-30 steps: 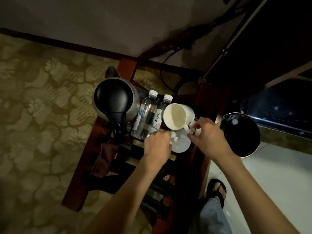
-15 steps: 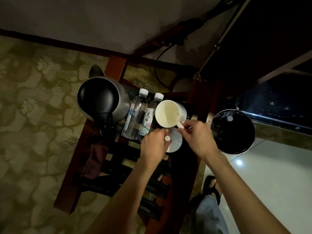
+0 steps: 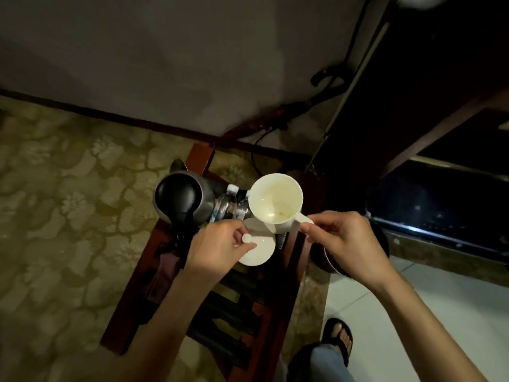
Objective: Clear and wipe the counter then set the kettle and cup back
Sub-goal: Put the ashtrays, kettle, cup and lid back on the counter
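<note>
Two bare forearms, no sleeves, watch or rings visible. Left hand (image 3: 217,249) and right hand (image 3: 347,241) bare, no gloves. Below: pale blue jeans leg (image 3: 327,365), one foot in black open-toed sandal (image 3: 340,339), toes showing.

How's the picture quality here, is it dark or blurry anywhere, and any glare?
Head view: dim overall, the wooden stand nearly lost in shadow; the white cup and its lid are the brightest things; slight motion blur on the left hand and right hand; wide-angle bending at the edges; small reflected specks on the dark glossy surface at right; the kettle shows little detail.
</note>
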A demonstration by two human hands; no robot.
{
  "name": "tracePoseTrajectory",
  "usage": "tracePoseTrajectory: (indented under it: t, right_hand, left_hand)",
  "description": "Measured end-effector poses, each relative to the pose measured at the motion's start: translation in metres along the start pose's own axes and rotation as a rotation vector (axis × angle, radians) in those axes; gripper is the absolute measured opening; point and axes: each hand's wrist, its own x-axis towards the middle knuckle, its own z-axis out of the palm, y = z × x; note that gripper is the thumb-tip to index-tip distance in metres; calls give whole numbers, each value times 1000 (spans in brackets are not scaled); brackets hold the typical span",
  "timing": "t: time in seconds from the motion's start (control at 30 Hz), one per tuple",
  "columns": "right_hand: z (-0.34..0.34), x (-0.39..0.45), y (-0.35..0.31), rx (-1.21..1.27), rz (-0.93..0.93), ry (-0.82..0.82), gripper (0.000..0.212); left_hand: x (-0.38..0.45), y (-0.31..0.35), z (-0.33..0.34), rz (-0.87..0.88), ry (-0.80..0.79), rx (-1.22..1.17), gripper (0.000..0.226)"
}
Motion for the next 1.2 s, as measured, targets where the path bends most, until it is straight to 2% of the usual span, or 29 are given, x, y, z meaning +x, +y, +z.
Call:
tracePoseTrajectory:
  t: [0.23,0.37,0.57,0.63,0.7,0.73,0.87,1.03,1.2]
  right_hand:
    - [-119,-56,-106,9,-157,33,26]
    - [-191,-96,-154,0,-235,98,20]
    - [-295,-152,-194,44,-288,165,20]
    - [-328,-170,-202,47,-304,198,27]
    - [-356,-181,-208,11,-332,245,39]
    - [-368,-187,-210,3,-331,272,38]
    - [-409,-205,-220,41,-299,367,19]
    - [-442,-205,-220,103,-274,508,18]
    - [-463,-169,-212,124,-244,658,15]
  left_hand:
    - [-50,90,-112,146,132,-62,21]
    - [-81,156,-170,243,229,-104,20]
    - [-123,252,-239,397,320,-66,35]
    - [-131,285,-256,439,336,-53,35]
    - [-137,314,-271,473,347,-53,27]
    - [-139,329,-277,489,354,-50,23]
    - [-139,387,-296,577,333,-52,19]
    - [-111,445,-301,648,291,12,24]
    - [-63,484,-290,668,230,113,26]
